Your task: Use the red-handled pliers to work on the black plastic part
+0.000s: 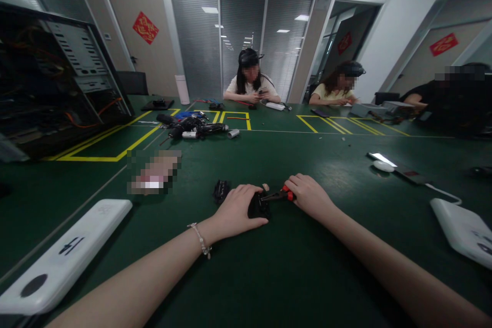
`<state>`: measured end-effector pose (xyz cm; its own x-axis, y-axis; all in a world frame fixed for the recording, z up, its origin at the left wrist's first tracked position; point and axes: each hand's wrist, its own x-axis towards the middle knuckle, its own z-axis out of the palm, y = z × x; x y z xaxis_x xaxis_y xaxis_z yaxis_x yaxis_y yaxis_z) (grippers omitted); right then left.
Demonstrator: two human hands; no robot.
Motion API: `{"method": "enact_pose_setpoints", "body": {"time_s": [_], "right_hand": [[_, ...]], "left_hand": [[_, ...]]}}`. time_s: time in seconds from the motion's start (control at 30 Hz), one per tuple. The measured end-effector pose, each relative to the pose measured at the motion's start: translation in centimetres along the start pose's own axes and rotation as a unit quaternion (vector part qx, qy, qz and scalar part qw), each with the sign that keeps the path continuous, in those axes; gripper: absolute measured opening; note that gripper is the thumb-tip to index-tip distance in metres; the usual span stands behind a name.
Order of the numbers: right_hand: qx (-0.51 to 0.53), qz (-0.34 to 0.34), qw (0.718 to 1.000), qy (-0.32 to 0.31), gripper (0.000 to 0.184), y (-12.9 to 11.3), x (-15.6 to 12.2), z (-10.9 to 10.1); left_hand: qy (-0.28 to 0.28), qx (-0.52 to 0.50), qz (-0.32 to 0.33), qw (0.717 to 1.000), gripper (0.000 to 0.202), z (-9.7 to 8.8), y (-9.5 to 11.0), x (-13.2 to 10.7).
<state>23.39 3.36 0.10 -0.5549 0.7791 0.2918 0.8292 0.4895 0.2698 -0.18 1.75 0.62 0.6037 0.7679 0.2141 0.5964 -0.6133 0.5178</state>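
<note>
Black component (259, 209), well short of the desk's (269, 277) far edge, is held in the left hand (239, 208); right hand (308, 192) grips pliers (280, 195) pointing left at it.

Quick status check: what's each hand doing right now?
Left hand: closed around a black part.
Right hand: closed, holding red-handled pliers.
</note>
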Motion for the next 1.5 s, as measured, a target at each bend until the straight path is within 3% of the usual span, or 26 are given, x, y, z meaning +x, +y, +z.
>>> {"method": "enact_pose_setpoints", "body": {"time_s": [1.5], "right_hand": [[-0.007,0.004,1.0,0.013,0.022,-0.22,-0.08,-0.09]], "left_hand": [[0.013,0.003,0.01,1.0,0.058,0.31,-0.27,-0.03]]}}
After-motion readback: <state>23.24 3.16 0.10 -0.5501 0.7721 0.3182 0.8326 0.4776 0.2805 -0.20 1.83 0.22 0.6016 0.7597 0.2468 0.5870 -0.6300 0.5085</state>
